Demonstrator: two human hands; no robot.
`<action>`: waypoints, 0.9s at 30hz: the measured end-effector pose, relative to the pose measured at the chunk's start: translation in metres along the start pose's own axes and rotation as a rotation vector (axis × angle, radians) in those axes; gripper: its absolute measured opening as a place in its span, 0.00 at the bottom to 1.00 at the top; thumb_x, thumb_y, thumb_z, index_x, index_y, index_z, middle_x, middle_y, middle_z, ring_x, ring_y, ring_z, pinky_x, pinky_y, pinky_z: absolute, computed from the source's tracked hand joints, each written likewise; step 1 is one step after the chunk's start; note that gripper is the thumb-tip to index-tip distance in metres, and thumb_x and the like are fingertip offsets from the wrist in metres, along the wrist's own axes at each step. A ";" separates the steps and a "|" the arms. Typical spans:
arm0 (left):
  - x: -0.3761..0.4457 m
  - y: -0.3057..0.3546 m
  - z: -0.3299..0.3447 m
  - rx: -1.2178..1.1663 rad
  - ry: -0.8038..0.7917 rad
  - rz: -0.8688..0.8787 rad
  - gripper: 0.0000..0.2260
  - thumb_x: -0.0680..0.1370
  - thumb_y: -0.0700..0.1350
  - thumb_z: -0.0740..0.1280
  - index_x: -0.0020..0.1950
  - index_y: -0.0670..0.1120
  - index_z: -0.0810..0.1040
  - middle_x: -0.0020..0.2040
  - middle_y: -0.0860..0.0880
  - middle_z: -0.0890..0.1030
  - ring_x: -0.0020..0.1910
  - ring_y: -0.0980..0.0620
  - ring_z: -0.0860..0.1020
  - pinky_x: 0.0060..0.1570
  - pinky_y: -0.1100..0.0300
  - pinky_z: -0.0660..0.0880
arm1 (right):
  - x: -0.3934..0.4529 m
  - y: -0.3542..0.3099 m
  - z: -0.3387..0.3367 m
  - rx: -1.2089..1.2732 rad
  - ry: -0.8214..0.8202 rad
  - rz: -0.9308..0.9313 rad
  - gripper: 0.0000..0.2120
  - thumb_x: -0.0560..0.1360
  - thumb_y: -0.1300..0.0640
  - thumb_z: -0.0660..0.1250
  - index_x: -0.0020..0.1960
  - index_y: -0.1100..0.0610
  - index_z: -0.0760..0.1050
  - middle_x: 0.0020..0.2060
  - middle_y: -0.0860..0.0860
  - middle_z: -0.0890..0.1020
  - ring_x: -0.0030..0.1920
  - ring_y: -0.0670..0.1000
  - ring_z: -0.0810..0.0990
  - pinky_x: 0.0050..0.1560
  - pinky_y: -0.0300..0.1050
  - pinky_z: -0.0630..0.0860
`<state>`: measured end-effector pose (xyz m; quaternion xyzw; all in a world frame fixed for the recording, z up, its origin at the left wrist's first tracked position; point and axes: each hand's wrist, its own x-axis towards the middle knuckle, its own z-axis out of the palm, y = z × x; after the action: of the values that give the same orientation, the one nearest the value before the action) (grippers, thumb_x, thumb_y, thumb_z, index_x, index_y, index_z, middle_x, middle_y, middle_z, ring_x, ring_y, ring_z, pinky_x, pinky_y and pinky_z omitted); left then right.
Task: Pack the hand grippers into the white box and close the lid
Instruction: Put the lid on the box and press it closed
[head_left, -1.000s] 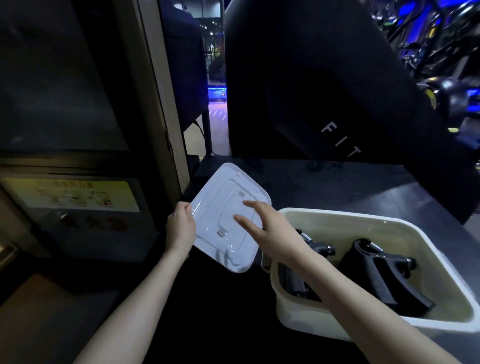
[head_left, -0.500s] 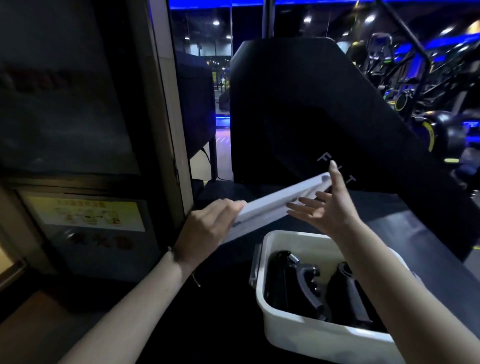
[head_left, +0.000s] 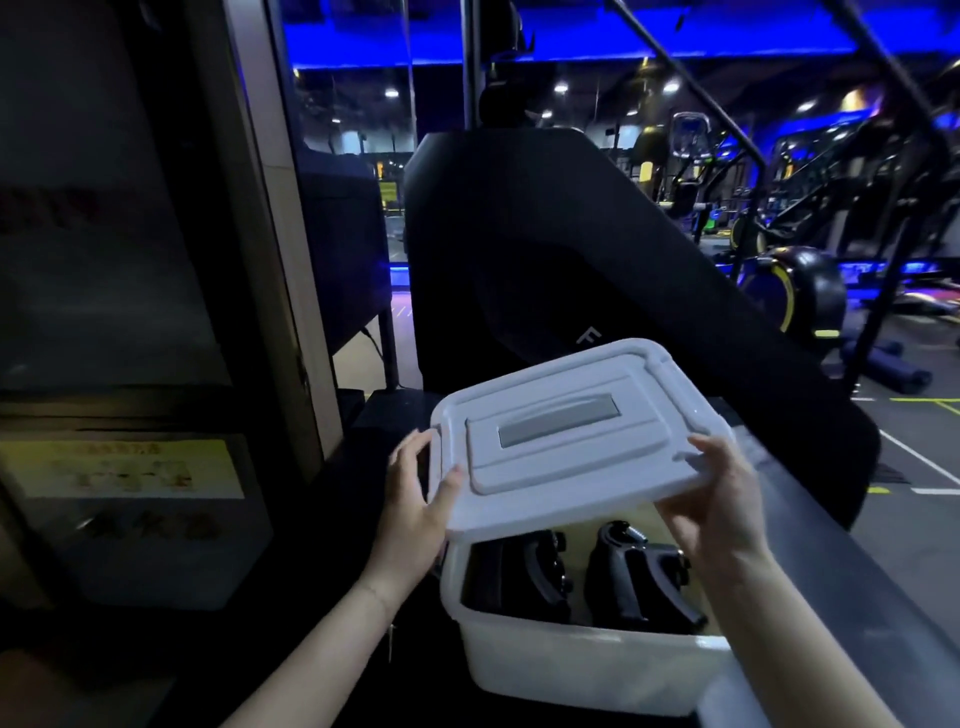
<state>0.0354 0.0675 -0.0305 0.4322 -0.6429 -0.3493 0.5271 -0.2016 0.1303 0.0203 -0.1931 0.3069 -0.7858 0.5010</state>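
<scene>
The white box (head_left: 582, 665) stands on a dark counter, low and right of centre. Two black hand grippers lie inside it, one on the left (head_left: 535, 571) and one on the right (head_left: 639, 582). The white lid (head_left: 571, 431), top side up with a grey handle recess, hovers tilted just over the box, its far edge higher. My left hand (head_left: 415, 509) grips the lid's left near corner. My right hand (head_left: 722, 499) holds its right near edge. The lid hides the back half of the box.
A large black padded gym machine (head_left: 545, 249) rises right behind the box. A door frame and dark glass panel (head_left: 249, 234) stand at the left. Exercise bikes (head_left: 789, 280) and other machines fill the blue-lit room to the right.
The lid has been turned from edge-on beside the box to top side up over it. My right hand has closed on its right edge. The view has lifted.
</scene>
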 end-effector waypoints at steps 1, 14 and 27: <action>0.000 0.003 0.005 -0.159 0.012 -0.126 0.22 0.73 0.56 0.66 0.65 0.55 0.66 0.70 0.52 0.68 0.69 0.56 0.67 0.71 0.54 0.64 | -0.006 0.000 -0.004 0.008 0.003 -0.009 0.11 0.74 0.63 0.56 0.42 0.52 0.75 0.28 0.48 0.81 0.29 0.45 0.80 0.30 0.34 0.77; -0.009 0.007 0.027 -0.228 -0.194 -0.311 0.14 0.80 0.33 0.58 0.54 0.49 0.79 0.52 0.46 0.84 0.52 0.46 0.82 0.50 0.54 0.80 | -0.025 -0.021 -0.073 -0.654 0.092 -0.075 0.18 0.65 0.48 0.66 0.46 0.61 0.74 0.39 0.60 0.72 0.37 0.57 0.70 0.35 0.49 0.65; -0.012 -0.008 0.029 0.116 -0.126 -0.202 0.13 0.80 0.39 0.58 0.61 0.50 0.75 0.54 0.53 0.81 0.55 0.53 0.79 0.58 0.52 0.75 | -0.018 -0.006 -0.093 -0.929 -0.092 -0.105 0.15 0.69 0.67 0.57 0.47 0.55 0.78 0.37 0.55 0.77 0.38 0.51 0.73 0.40 0.43 0.69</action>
<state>0.0092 0.0755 -0.0481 0.5017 -0.6470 -0.3894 0.4220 -0.2548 0.1756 -0.0447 -0.4469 0.5933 -0.5800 0.3343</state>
